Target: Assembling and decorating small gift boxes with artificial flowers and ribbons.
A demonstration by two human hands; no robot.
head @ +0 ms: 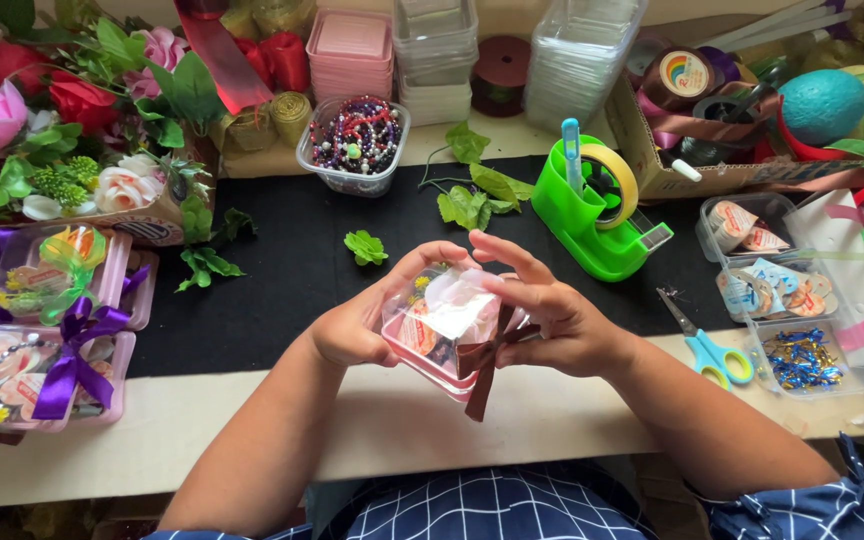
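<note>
1. Leftmost, on the worktop [252, 420]: finished pink gift boxes tied with purple ribbon [70, 350], set well apart from the hands; behind them, a bunch of artificial flowers [72, 120].
2. Left hand [352, 325]: closed on the left side of the small clear-lidded pink box [442, 325], thumb over the lid, remaining fingers hidden beneath; forearm entering from lower left, wrist roughly level.
3. Centre: small clear-lidded pink box held just above the near edge of the worktop, between both hands and touching each; tilted, one corner pointing down toward the body, long axis running roughly from upper left to lower right. Pale flower-like filling visible through the lid.
4. Brown ribbon [487, 360]: crossing the right half of the box, knotted at its right edge, loose tails hanging below the lower corner.
5. Right hand [552, 320]: closed on the right side of the box at the ribbon knot, fingers [502, 250] arched over the lid; nearer to the knot than the left hand. Forearm entering from lower right.
6. Farther back on the black mat: tub of beads [357, 140], loose green leaves [472, 195], green tape dispenser [597, 215].
7. Rightmost: blue-handled scissors [707, 345] lying just beside the right forearm, then clear trays of small trimmings [802, 360].
</note>
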